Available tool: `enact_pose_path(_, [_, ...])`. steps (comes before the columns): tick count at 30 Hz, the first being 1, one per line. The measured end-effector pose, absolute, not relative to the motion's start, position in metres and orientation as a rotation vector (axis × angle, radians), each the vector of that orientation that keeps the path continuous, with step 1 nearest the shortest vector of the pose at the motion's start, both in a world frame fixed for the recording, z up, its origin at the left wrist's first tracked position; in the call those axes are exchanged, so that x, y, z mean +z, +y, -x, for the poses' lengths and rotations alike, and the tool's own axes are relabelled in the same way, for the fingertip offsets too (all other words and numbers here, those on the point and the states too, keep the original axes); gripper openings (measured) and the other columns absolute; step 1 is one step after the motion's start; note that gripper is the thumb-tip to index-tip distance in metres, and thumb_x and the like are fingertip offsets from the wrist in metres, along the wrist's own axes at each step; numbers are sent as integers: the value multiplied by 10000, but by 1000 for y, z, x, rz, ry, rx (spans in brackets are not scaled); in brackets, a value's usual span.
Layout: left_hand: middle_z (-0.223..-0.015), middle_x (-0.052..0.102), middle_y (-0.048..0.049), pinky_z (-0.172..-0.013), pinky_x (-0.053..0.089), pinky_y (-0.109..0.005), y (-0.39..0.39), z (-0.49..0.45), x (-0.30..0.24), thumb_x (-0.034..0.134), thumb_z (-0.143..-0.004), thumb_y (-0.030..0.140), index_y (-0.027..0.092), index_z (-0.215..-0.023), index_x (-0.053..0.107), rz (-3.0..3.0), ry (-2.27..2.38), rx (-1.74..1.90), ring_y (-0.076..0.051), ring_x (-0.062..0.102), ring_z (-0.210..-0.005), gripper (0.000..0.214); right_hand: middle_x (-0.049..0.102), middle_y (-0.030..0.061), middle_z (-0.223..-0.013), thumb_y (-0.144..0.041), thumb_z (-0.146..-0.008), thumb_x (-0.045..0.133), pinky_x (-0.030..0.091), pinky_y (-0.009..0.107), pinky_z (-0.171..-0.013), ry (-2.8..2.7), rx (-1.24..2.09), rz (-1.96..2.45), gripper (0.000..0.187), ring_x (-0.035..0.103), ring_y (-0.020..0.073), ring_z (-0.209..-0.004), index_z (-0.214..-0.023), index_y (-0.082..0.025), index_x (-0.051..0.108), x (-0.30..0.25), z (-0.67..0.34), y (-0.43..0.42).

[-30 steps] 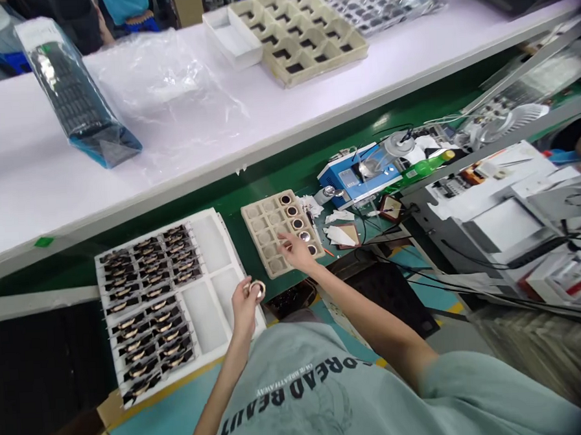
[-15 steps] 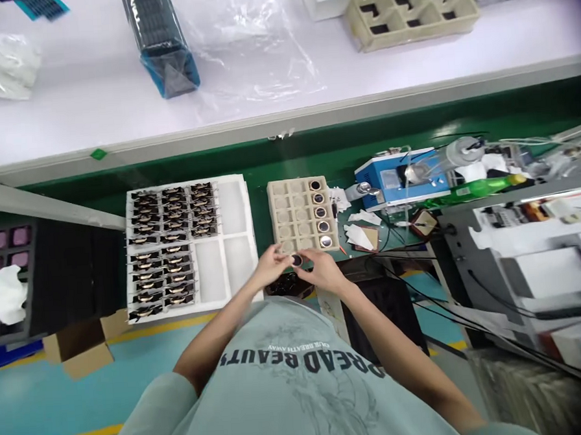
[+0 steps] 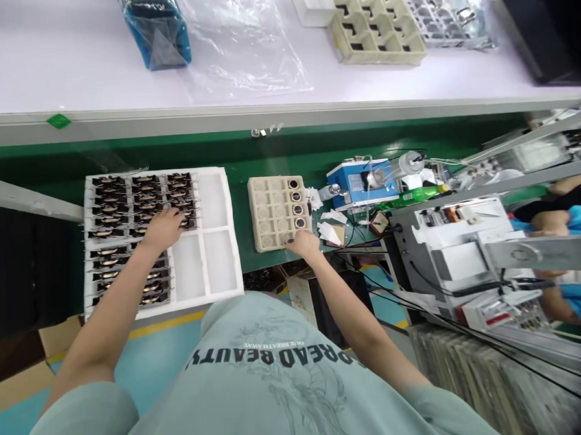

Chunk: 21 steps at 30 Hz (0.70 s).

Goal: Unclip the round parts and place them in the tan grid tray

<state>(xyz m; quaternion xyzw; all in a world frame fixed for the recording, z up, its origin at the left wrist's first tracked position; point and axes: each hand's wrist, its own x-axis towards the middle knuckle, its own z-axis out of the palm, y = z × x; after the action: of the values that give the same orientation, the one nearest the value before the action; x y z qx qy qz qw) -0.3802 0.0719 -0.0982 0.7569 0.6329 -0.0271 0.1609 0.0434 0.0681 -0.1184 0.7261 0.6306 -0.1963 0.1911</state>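
Left arm extends forward and to the left. The left hand lies palm down, fingers loosely spread, on the rows of dark parts in the white tray; whether it grips one cannot be told. Right arm reaches forward. The right hand, fingers curled, touches the near right corner of the beige tray, just below its column of round parts; its grip is hidden. Both trays sit on the green desk.

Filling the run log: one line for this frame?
left hand on dark parts in white foam tray | right hand at near edge of beige cell tray | grips unclear
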Motion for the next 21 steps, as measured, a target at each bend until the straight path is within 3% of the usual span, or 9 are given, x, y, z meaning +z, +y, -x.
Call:
enact_pose_path(4, [-1251,580,-194,-1068,305,-564,79,380,-107,476,-812,233,164,-1033,713,-2219,1763,-72,-393,426,-1282,332,719,243,-1066,-405,-791,697,526,351,-821,1718,-523,-2103,414,701,325,-1016,-1047,-82,738,-125,-35,77])
enact_pose_path(11, [-1279,590,-185,-1081,283,-542,74,388,-103,506,-870,264,180,-1013,710,-2190,1757,96,-383,426,-1297,264,730,198,-975,-549,-929,548,500,302,-782,1725,-579,-2263,485,704,281,-945,-931,-107,747,-146,-37,51])
enact_pose_path(16, [-1334,559,-173,-1094,290,-520,56,369,-89,610,-873,359,113,-1042,661,-1915,1966,646,-335,427,-1272,303,738,172,-966,-448,-954,544,484,311,-809,1740,-757,-2496,369,690,282,-961,-976,-142,749,-150,-48,29])
enact_pose_path(19, [-1182,629,-124,-1067,337,-466,43,321,-84,736,-785,402,130,-961,664,-1287,1782,1101,-280,505,-1151,332,731,173,-998,-353,-943,549,477,344,-882,1818,-1007,-2623,326,663,294,-1019,-1073,-107,718,-145,-48,21])
enact_pose_path(21, [-1058,677,-100,-993,409,-453,32,276,-84,766,-741,476,147,-993,669,-939,1560,1166,-253,577,-1011,425,725,154,-1029,-378,-951,528,488,342,-894,1871,-1153,-2652,384,662,267,-1007,-1175,-102,674,-138,-42,15])
